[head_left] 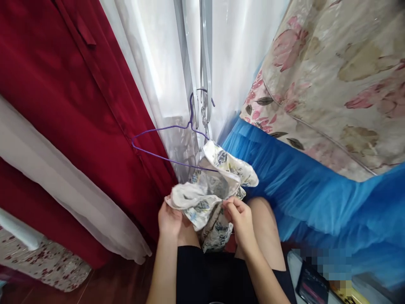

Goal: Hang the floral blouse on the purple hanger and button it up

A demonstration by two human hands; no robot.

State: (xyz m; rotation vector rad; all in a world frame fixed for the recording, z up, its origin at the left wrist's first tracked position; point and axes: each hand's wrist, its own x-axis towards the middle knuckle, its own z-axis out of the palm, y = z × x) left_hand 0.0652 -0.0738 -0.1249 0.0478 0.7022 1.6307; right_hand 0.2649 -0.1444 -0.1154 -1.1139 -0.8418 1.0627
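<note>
A white garment (221, 230) with a blue and yellow floral print hangs between my knees. One side of it, toward the right, sits over an arm of a purple wire hanger (160, 128); the hanger's left arm is bare. My left hand (171, 217) grips the loose left sleeve or shoulder, with the thumb and some fingers hidden by cloth. With thumb and fingers pinched together, my right hand (238, 215) holds the neckline edge. The hanger's hook rests at a metal chain (204, 109) below hanging grey straps.
Red curtain-like cloth (104, 139) hangs at left, white cloth (243, 50) behind. At right hang blue tulle (303, 190) and a plastic-covered floral cloth (316, 84). A phone (313, 283) lies at lower right, beside a yellow object (349, 293), partly blurred out.
</note>
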